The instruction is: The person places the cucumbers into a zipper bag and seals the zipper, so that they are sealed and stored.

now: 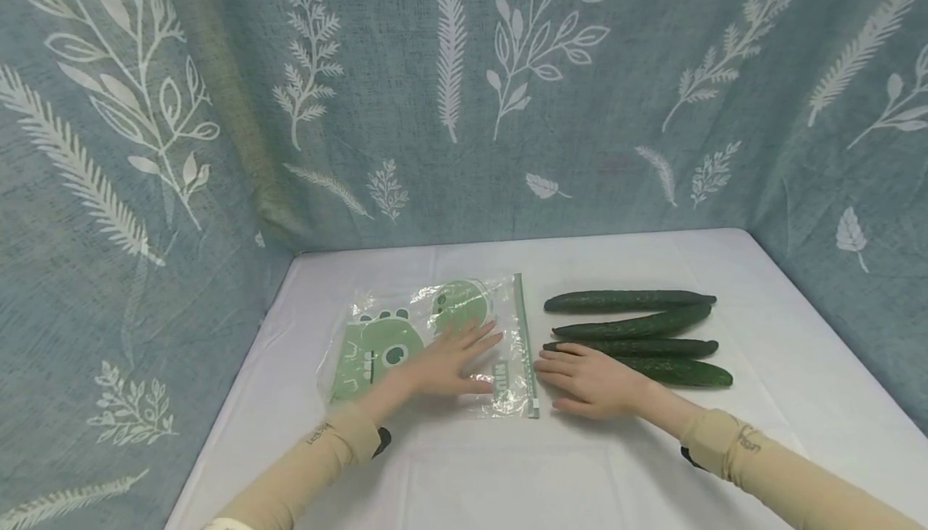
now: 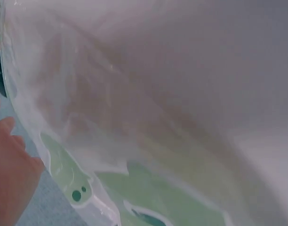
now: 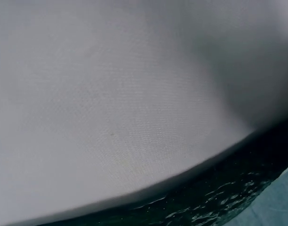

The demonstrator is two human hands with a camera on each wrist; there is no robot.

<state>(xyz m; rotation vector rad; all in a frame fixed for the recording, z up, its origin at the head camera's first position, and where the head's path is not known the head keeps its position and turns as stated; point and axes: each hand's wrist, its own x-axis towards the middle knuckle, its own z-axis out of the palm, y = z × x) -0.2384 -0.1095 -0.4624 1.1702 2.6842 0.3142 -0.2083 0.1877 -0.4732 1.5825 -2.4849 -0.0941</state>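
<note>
Four cucumbers (image 1: 667, 348) stretch sideways across the right-centre of the frame, the second from the top slanting up to the right, the lowest dipping that way: long, slim, dark green, rough-skinned. And over at centre-left, a clear bag (image 1: 384, 365) lies flat, green cartoon print showing, its green zip strip (image 1: 525, 337) running top to bottom facing the cucumbers. Left hand (image 1: 449, 362), fingers spread, over the bag; right hand (image 1: 590, 381), fingers close together and extended, over the lower two cucumbers' left ends!
</note>
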